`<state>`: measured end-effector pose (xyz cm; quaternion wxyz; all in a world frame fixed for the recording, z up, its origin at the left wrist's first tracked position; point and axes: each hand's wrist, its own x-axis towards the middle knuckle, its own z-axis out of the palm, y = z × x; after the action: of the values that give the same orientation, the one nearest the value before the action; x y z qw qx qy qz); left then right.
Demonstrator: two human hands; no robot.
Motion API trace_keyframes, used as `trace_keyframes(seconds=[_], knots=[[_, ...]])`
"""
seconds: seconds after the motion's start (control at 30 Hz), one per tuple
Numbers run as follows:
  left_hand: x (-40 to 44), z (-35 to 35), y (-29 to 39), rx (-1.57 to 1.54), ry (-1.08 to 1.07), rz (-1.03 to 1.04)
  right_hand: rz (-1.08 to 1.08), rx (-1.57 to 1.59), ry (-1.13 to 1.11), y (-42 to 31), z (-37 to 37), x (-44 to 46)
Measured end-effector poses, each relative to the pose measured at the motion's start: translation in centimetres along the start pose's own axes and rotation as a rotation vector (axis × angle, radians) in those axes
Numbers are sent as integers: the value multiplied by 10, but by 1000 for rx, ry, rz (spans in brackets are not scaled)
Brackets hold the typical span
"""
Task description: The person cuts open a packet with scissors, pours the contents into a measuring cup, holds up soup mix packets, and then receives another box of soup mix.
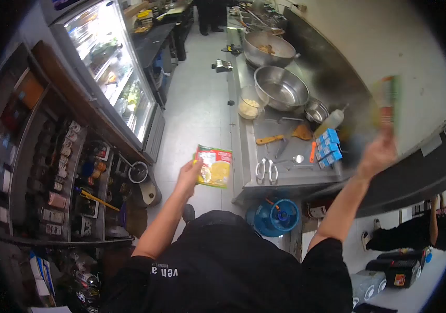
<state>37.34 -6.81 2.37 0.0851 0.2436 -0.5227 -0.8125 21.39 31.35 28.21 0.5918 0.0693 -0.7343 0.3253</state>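
Note:
My left hand (pixel 189 176) pinches the left edge of a yellow, red and green packet (pixel 215 168), held in front of me over the floor beside the steel counter. Raised at the right, my right hand (pixel 379 152) grips the lower end of another packet (pixel 388 104), which is green and red and blurred by motion. It is above the counter's right part, near the wall. Blue and white boxes (pixel 329 148) stand on the counter to the left of my right hand. The print on the raised packet cannot be read.
Steel bowls (pixel 281 87), a tub of pale pieces (pixel 249 107), a wooden spatula (pixel 270 140) and a squeeze bottle (pixel 331 121) sit on the counter. Beneath it is a blue gas cylinder (pixel 274 218). Shelves and a lit fridge (pixel 109 62) line the left. People stand far ahead and at lower right.

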Motion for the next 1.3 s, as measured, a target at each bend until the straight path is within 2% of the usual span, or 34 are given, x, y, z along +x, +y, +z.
trace_keyframes(seconds=[0.03, 0.1, 0.13, 0.17, 0.23, 0.27, 0.33, 0.4, 0.43, 0.53, 0.7, 0.83, 0.9, 0.93, 0.97, 1.03, 1.1, 1.17, 1.23, 1.3], knots=[[0, -5, 2, -21, 5, 18, -485, -543, 233, 8, -23, 28], [-8, -4, 15, -55, 45, 6, -613, -176, 557, -22, -49, 72], [-7, -7, 16, -60, 51, -10, -617, -188, 555, -24, -57, 82], [-7, -8, 17, -68, 62, -21, -780, -227, 560, -24, -63, 91], [-1, -12, 9, -79, 44, -3, -941, -242, 579, -26, -59, 92], [4, -17, 5, -88, 31, 20, -893, -280, 501, -25, -52, 80], [10, -20, 3, -22, 43, 7, -699, -130, 329, -23, -31, 52], [6, -16, 10, -18, 66, 36, -368, 325, 275, -19, -3, 22], [6, -15, 13, 1, 56, 30, -373, 354, 285, -17, 4, 9], [5, -10, 19, -29, 55, 20, 451, 563, -334, -4, 15, -34], [0, -13, 26, -102, 100, -11, 624, 757, -613, 18, 55, -108], [-8, -23, 35, -156, 100, -13, 672, 714, -649, 44, 87, -121], [-12, -27, 37, -164, 91, 7, 453, 549, -542, 44, 99, -125], [-13, -28, 36, -167, 95, 10, 432, 512, -654, 32, 99, -124], [-13, -30, 33, -151, 105, 44, 427, 518, -657, 39, 106, -138], [-17, -31, 33, -141, 121, 85, 111, 120, -1069, 43, 121, -167], [-25, -30, 35, -112, 152, 119, 107, 115, -1435, 2, 121, -183], [-26, -38, 28, -110, 155, 112, -18, 332, -1607, -13, 133, -226], [-26, -44, 26, -101, 160, 117, -34, 355, -1869, -67, 119, -221], [-29, -46, 27, -121, 123, 116, -77, 390, -1891, -79, 127, -236]])
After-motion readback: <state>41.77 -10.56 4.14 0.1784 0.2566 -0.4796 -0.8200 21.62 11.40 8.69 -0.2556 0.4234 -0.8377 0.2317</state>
